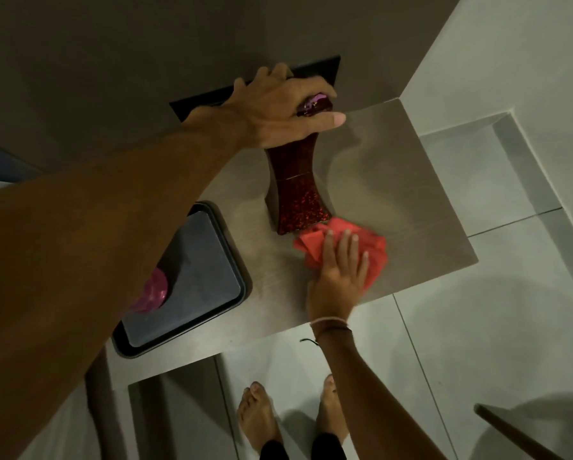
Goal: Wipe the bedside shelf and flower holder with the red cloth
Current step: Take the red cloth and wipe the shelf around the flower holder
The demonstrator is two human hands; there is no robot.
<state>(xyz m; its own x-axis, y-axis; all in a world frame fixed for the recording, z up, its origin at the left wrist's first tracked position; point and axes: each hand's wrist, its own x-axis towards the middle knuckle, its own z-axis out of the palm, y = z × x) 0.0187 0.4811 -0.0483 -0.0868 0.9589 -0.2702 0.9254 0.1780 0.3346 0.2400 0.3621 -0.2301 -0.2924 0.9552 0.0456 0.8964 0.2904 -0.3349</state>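
A tall dark red glittery flower holder [296, 184] stands upright on the pale wooden bedside shelf [394, 180]. My left hand [278, 111] grips its top rim from above, hiding the opening. The crumpled red cloth [371, 250] lies on the shelf right at the holder's base, on its near right side. My right hand [339, 277] presses flat on the cloth, fingers spread and pointing toward the holder.
A dark tray [208, 267] sits on the shelf's left part with a pink object [154, 290] on it, partly hidden by my left forearm. A dark ledge [315, 71] is on the wall behind. Below are a tiled floor, my bare feet [258, 416] and a dark furniture edge [510, 429].
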